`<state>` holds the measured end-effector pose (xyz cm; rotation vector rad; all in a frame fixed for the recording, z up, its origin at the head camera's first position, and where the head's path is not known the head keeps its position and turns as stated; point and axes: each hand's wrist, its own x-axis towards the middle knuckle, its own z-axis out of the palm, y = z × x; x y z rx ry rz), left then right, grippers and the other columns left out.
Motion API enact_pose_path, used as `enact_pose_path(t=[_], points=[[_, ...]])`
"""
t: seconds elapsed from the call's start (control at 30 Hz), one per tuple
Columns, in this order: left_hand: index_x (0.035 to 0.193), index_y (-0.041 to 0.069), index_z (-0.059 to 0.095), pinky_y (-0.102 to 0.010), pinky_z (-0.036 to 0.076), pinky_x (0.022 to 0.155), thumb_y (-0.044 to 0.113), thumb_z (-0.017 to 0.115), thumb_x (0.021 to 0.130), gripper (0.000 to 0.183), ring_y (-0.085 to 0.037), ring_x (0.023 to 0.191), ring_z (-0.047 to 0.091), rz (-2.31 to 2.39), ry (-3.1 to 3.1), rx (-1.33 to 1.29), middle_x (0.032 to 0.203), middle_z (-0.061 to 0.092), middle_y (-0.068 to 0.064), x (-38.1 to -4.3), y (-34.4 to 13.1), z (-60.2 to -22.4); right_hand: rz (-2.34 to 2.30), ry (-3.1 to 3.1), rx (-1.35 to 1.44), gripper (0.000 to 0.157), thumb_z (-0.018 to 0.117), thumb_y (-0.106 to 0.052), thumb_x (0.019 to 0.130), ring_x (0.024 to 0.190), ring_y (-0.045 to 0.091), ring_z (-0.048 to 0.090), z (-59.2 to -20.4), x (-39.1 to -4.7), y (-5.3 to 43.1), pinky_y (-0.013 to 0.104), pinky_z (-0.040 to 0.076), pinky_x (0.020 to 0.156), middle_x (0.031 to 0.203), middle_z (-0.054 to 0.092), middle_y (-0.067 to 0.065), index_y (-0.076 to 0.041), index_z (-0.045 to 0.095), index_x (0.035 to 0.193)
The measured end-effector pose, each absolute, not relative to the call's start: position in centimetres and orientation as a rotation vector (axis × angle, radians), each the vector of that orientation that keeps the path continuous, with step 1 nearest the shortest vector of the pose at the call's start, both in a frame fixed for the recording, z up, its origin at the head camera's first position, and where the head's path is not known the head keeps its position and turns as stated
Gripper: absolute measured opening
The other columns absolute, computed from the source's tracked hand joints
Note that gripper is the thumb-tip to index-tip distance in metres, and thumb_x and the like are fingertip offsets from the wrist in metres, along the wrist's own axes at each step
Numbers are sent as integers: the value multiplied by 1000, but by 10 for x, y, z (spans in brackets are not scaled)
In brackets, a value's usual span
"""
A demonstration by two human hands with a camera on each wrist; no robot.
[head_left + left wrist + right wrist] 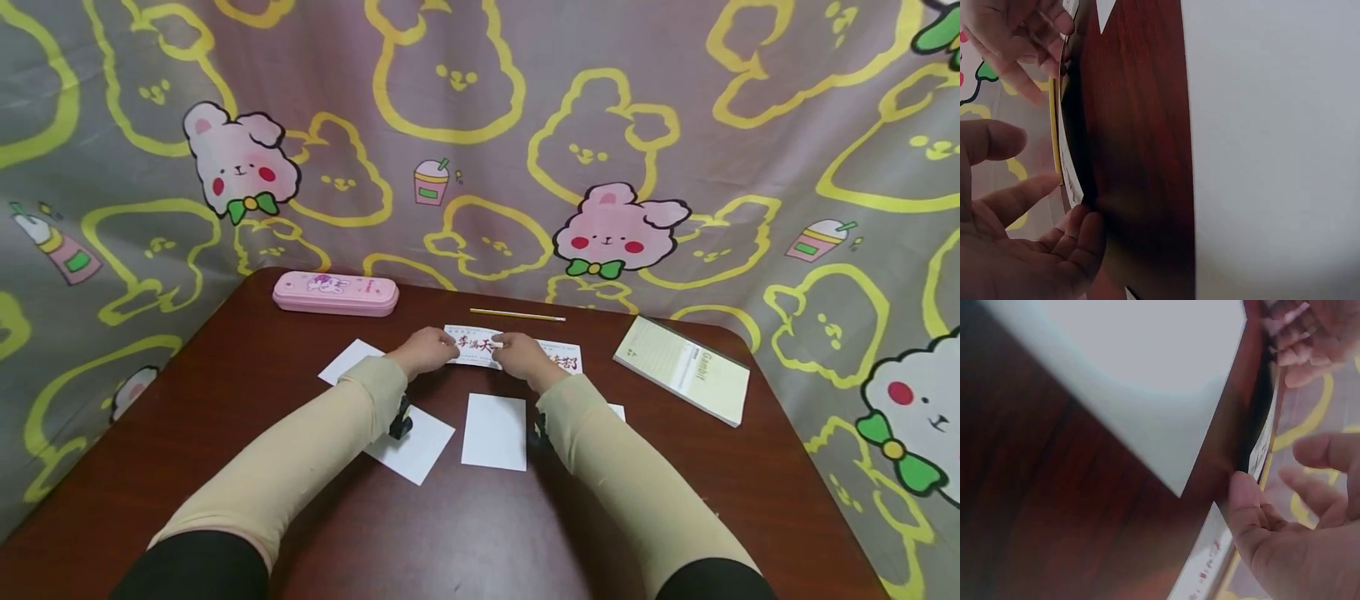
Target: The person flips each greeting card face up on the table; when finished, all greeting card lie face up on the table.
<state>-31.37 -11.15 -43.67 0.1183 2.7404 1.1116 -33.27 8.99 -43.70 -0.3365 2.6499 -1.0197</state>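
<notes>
A white card with red brush-style lettering [472, 343] is near the far middle of the table, slightly bowed and lifted in the wrist views. At its left end, my left hand [425, 350] holds the edge with the fingertips. The fingers of my right hand [525, 358] hold the opposite end and cover part of the lettering. Just right of that hand lies a second card with red lettering [568, 358]. Closer to me is an upright-lying blank white sheet [495, 432], between my forearms. Another blank sheet [416, 446] sits partly beneath my left wrist.
More white paper shows beyond the left forearm [348, 360] and beside the right sleeve [617, 412]. A pink pencil case [335, 295] sits at the back left, a yellow pencil [517, 315] behind the cards, and a notebook [682, 368] at the right. A patterned curtain [480, 108] borders the table.
</notes>
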Motion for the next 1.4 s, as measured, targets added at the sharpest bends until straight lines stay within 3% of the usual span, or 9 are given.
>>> enact_pose_path(t=[0.17, 0.27, 0.37, 0.47, 0.57, 0.77, 0.93, 1.17, 1.4], points=[[98, -6, 74, -34, 48, 86, 16, 60, 92, 27, -31, 104, 57, 896, 2825, 230, 104, 67, -21, -315, -107, -438, -588, 2804, -708, 35, 53, -8, 92, 117, 32, 63, -434, -332, 86, 41, 48, 103, 114, 73, 15, 2, 74, 118], [104, -6, 75, -39, 45, 97, 18, 60, 94, 30, -35, 116, 51, 827, 2829, 237, 114, 62, -26, -312, -106, -437, -485, 2821, -808, 19, 54, -6, 90, 109, 33, 62, -435, -331, 85, 40, 48, 97, 78, 65, 8, 1, 68, 81], [111, -7, 74, -44, 42, 105, 18, 60, 95, 33, -37, 125, 46, 803, 2825, 239, 125, 58, -28, -310, -105, -435, -446, 2831, -837, 23, 54, -7, 90, 105, 34, 59, -436, -331, 84, 41, 46, 92, 63, 49, 2, -5, 57, 67], [111, -8, 74, -44, 42, 106, 18, 59, 94, 34, -38, 125, 46, 795, 2841, 262, 123, 61, -29, -310, -104, -435, -470, 2838, -821, 19, 55, -7, 90, 108, 36, 60, -435, -331, 84, 42, 48, 95, 72, 63, 5, -2, 67, 76], [110, -9, 73, -43, 43, 102, 17, 58, 93, 34, -38, 121, 50, 777, 2867, 298, 118, 66, -27, -311, -105, -436, -523, 2827, -778, 26, 55, -9, 90, 113, 36, 62, -433, -330, 86, 43, 49, 100, 99, 73, 15, 3, 74, 102], [115, -12, 68, -40, 47, 93, 16, 57, 95, 36, -32, 106, 55, 906, 2815, 276, 115, 65, -25, -311, -110, -439, -763, 2729, -557, 47, 56, -16, 100, 128, 35, 57, -424, -323, 99, 47, 45, 108, 140, 61, 20, 4, 57, 143], [137, -13, 56, -45, 43, 108, 18, 59, 91, 56, -37, 125, 53, 1093, 2745, 314, 136, 56, -30, -298, -109, -431, -1048, 2564, -385, 46, 57, -15, 103, 130, 38, 56, -416, -309, 117, 50, 46, 107, 142, 57, 22, 3, 55, 145], [143, -8, 53, -49, 43, 110, 18, 62, 95, 56, -41, 130, 53, 917, 2754, 732, 139, 55, -29, -265, -95, -421, -1387, 2268, -202, 41, 53, -5, 102, 106, 30, 65, -422, -285, 144, 40, 55, 94, 123, 63, 26, 14, 52, 139], [149, 4, 51, -45, 41, 112, 27, 71, 94, 63, -33, 139, 43, 541, 2673, 1098, 151, 46, -19, -233, -87, -422, -1468, 2101, -101, 43, 51, -4, 102, 102, 24, 64, -430, -270, 171, 39, 56, 95, 121, 61, 23, 17, 47, 139]])
